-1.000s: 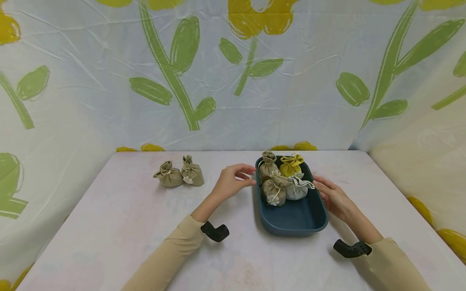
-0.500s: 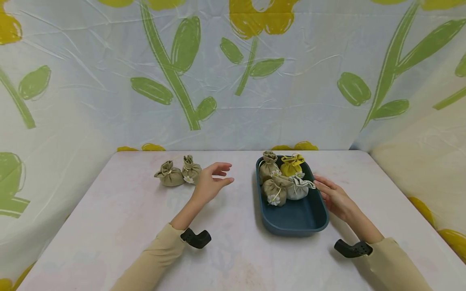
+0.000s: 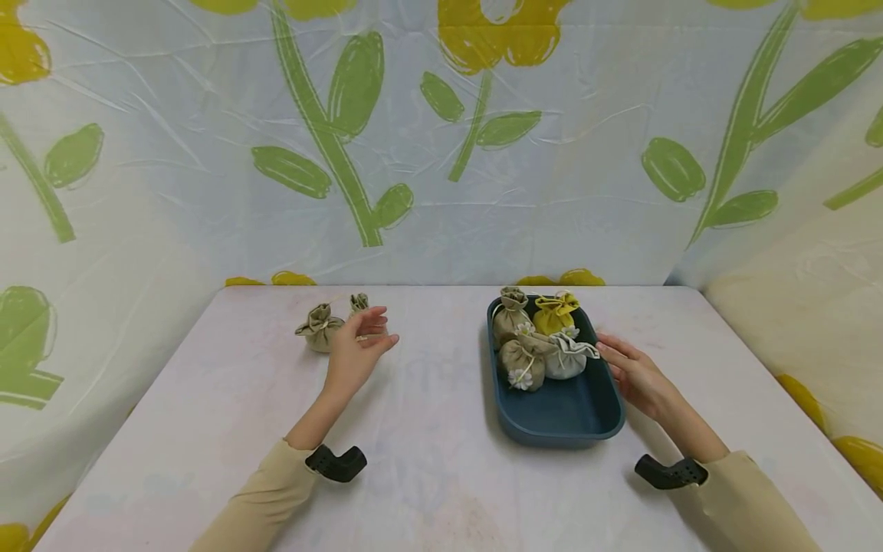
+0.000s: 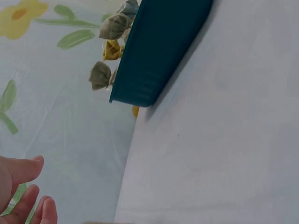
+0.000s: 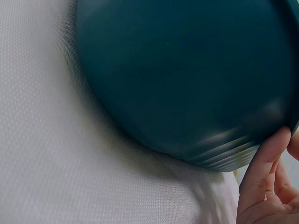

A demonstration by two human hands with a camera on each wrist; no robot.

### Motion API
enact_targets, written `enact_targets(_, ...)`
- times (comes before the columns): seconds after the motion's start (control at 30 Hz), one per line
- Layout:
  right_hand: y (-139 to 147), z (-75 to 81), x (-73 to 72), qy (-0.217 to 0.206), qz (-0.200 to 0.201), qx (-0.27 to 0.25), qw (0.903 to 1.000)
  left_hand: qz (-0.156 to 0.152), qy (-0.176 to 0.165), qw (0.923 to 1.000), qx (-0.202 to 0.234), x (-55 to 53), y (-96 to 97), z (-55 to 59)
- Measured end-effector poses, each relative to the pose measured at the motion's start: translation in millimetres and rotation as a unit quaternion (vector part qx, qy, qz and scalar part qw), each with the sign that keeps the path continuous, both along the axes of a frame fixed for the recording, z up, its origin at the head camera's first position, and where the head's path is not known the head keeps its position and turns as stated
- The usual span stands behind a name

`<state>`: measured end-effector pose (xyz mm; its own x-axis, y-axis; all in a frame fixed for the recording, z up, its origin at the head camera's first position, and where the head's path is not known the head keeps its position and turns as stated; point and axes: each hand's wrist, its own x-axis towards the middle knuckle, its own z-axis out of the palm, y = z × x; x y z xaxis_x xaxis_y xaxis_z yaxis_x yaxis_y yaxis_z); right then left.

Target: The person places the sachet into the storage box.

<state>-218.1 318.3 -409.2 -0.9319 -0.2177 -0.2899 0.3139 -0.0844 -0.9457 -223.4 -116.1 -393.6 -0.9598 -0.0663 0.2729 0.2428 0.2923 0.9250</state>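
Observation:
A dark blue-green rectangular tub [image 3: 562, 418] stands on the table right of centre. In it lie two beige drawstring pouches [image 3: 521, 368] with white flowers, a yellow pouch [image 3: 554, 314] and a pale grey-white pouch [image 3: 564, 362]. My right hand [image 3: 638, 376] touches the tub's right side near the rim, its fingertips against the outer wall [image 5: 187, 93] in the right wrist view. My left hand [image 3: 355, 353] holds nothing, its fingers loosely bent with thumb and fingertips apart. It partly hides a beige pouch [image 3: 359, 301]; another beige pouch [image 3: 320, 330] sits just left of that.
The white table [image 3: 441, 475] ends at a flower-printed backdrop [image 3: 524, 230] behind and at the sides. Each wrist wears a black curved camera mount, one on the left wrist [image 3: 336, 464] and one on the right wrist [image 3: 671, 471].
My left hand has moved left from beside the tub to the front of the beige pouches, now partly covering one. The right hand stays at the tub's side.

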Motion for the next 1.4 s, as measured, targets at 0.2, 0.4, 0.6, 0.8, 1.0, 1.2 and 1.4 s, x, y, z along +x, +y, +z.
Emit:
enact_targets(0.2, -1, -0.3, -0.5, -0.003, -0.001, -0.004, 1.0, 0.024, 0.011, 0.9996, 0.008, 5.2, -23.7, 1.3)
enact_targets(0.4, 0, -0.1, -1.3, -0.006, 0.0, 0.0, 1.0, 0.052, 0.016, 0.9985, -0.01, 9.4, -47.3, 4.0)
enact_targets(0.6, 1, -0.8, -1.5, -0.007, 0.003, 0.002, 1.0, 0.076, 0.046, 0.996, -0.008, 14.9, -64.8, 13.0)
enact_targets(0.8, 2, -0.6, -0.3, 0.001, 0.005, 0.007, 1.0, 0.089, 0.104, 0.9891, -0.055, 23.6, -76.2, 26.8)
enact_targets(1.0, 2, -2.1, 0.8, 0.015, 0.01, -0.014, 0.9997, 0.114, 0.12, 0.9818, -0.093, 7.5, -100.6, 7.7)
enact_targets(1.2, 2, -1.7, 1.2, 0.009, 0.007, -0.01, 0.9999, 0.092, 0.083, 0.9862, -0.11, -8.6, -121.2, -11.2)
enact_targets(1.4, 1, -0.3, 1.3, 0.004, 0.004, -0.003, 1.0, 0.044, 0.029, 0.9928, -0.108, -19.9, -129.4, -22.0)
